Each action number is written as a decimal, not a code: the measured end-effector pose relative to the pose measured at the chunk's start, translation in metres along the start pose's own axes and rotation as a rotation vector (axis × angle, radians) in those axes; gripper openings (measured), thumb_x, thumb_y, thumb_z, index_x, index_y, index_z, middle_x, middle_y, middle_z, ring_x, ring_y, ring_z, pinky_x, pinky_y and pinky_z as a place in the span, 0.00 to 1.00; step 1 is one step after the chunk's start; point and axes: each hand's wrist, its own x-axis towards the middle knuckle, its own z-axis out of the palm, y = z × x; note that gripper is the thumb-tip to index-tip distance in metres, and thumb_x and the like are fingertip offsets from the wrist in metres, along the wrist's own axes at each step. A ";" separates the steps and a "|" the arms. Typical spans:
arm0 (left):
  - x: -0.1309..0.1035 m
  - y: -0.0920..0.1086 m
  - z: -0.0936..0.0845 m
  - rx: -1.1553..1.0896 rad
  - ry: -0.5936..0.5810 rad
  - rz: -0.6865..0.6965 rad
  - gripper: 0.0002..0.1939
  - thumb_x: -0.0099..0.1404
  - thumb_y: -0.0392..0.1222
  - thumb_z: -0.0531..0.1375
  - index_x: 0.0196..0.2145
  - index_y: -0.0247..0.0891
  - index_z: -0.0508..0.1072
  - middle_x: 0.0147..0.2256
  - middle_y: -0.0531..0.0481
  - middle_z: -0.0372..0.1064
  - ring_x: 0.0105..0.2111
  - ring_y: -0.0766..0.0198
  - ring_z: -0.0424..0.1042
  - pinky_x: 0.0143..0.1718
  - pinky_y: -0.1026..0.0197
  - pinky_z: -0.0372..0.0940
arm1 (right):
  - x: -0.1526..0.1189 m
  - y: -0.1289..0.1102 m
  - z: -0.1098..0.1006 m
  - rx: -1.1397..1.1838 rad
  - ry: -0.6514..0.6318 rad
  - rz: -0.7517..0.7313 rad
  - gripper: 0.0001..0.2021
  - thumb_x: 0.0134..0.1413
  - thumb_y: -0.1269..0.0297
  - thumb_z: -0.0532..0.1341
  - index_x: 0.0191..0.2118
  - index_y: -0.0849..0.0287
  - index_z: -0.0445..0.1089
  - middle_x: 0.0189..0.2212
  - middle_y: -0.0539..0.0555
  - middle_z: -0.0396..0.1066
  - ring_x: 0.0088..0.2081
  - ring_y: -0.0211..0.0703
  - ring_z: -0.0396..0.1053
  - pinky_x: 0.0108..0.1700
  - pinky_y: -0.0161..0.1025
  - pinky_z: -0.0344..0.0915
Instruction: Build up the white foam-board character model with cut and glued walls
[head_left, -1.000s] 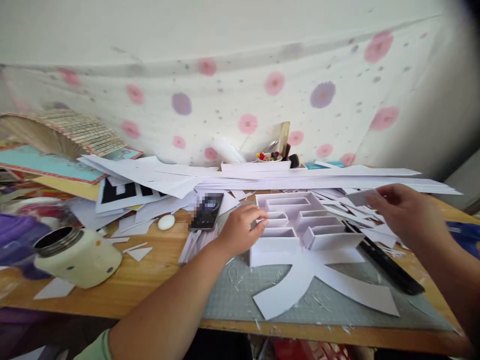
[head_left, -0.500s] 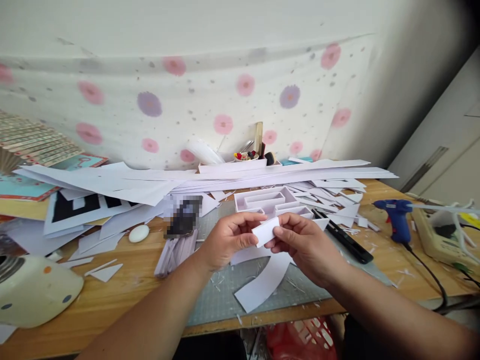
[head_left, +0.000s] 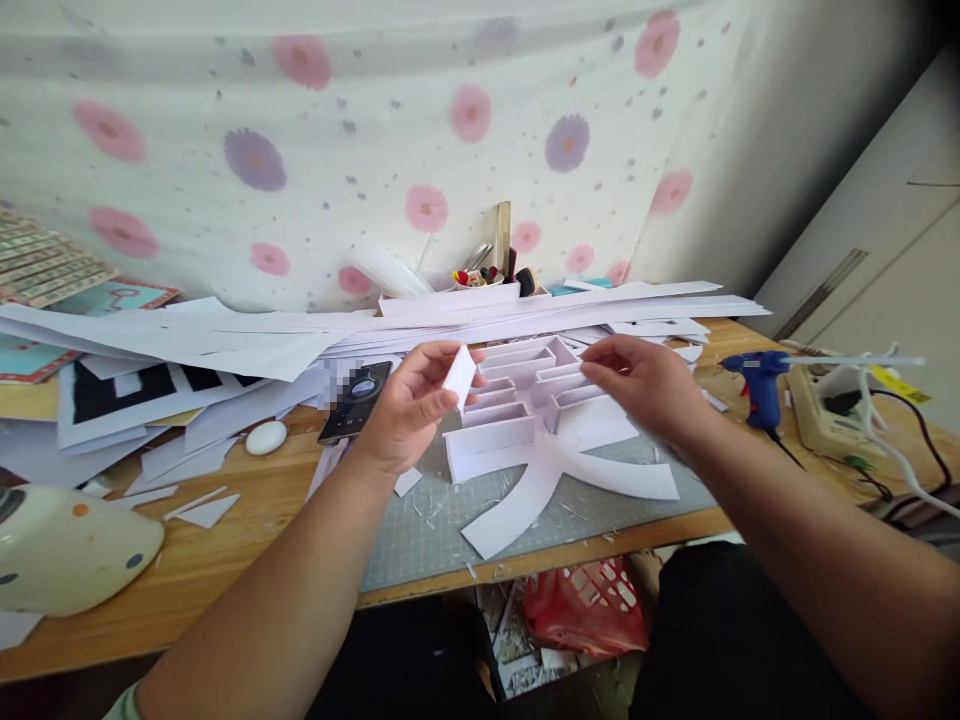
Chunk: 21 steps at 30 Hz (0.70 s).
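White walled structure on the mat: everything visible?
The white walled structure looks like card or foam board: thin upright walls form open-topped channels, and two flat curved strips fan out from its near side toward the person. It lies on the cutting mat. The right hand overlaps its right side in view; contact is unclear.

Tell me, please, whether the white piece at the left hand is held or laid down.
Held: the left hand pinches the white piece between thumb and fingers.

Card piece: plain white
Card structure: plain white
Cutting mat: grey-green, faintly gridded
Tabletop: brown wood grain
Glue gun: blue
Jar: cream, orange and grey dots
Wall cloth: white, pink and purple rounds, grey specks
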 end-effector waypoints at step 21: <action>-0.001 -0.013 0.000 0.785 0.150 0.095 0.27 0.50 0.42 0.69 0.48 0.41 0.70 0.43 0.47 0.65 0.32 0.66 0.66 0.35 0.61 0.66 | 0.004 0.113 -0.027 -0.543 -0.377 0.235 0.16 0.49 0.63 0.64 0.45 0.60 0.72 0.32 0.53 0.74 0.34 0.47 0.71 0.32 0.36 0.60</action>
